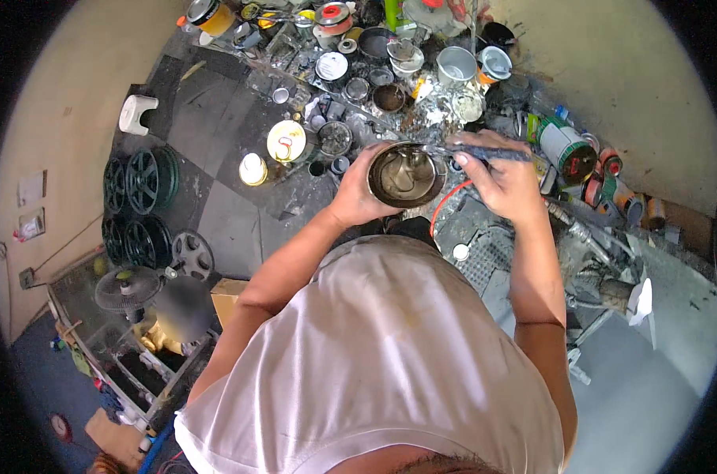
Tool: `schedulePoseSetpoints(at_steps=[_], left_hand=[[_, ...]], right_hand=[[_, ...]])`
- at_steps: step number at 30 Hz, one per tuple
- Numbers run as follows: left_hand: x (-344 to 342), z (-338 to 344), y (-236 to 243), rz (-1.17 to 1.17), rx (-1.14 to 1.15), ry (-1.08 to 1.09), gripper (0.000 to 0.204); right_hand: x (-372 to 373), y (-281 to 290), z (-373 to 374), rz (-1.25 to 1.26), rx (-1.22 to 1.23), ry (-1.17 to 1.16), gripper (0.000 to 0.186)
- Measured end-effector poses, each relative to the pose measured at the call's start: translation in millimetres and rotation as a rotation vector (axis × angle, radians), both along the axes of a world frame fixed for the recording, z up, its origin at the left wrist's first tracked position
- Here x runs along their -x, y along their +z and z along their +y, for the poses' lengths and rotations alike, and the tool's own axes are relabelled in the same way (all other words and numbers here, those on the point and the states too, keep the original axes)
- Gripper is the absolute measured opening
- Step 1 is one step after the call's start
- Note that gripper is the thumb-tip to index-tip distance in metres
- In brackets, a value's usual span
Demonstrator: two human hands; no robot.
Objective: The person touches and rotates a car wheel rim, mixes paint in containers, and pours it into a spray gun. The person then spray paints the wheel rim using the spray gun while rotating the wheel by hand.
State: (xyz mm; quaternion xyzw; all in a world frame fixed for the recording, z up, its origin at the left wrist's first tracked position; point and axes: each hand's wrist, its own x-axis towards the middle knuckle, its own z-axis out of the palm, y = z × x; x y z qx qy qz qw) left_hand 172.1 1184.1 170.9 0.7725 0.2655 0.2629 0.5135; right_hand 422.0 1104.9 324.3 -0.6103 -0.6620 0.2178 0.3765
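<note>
My left hand (pixel 354 188) is wrapped round the side of a round open can (pixel 407 202) in front of my chest. Inside it lies glossy brown-bronze paint (pixel 396 175) with swirls on its surface. My right hand (pixel 507 183) grips a stirring tool (pixel 493 152) by its dark, stained handle. The tool lies nearly level, and its metal end reaches over the can's right rim into the upper part of the can. Its tip is hard to make out against the paint.
Paint-stained tins and pots crowd ahead, among them a grey bucket (pixel 456 65) and a yellow-rimmed tub (pixel 287 141). A red hose (pixel 447 199) curves beside the can. Right stands a green-and-white tin (pixel 566 148). Left are dark green wheels (pixel 143 182), a white stool (pixel 138 114) and a fan (pixel 128 289).
</note>
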Motion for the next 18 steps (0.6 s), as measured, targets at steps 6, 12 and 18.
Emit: schedulePoseSetpoints(at_steps=[6,12,18], left_hand=[[-37.1,13.4,16.2,-0.092,-0.126,0.056,0.101],[-47.1,10.8,26.4,-0.088,-0.116,0.147,0.095],[-23.0,6.6,35.4,-0.109,-0.169,0.134,0.094]], right_hand=[[-22.7,1.6,-4.5,0.001,0.052,-0.089,0.017],[-10.2,-28.9,-30.2,0.348,0.115,-0.365,0.022],[-6.8,-24.1,-59.4,0.745,0.039,-0.575,0.023]])
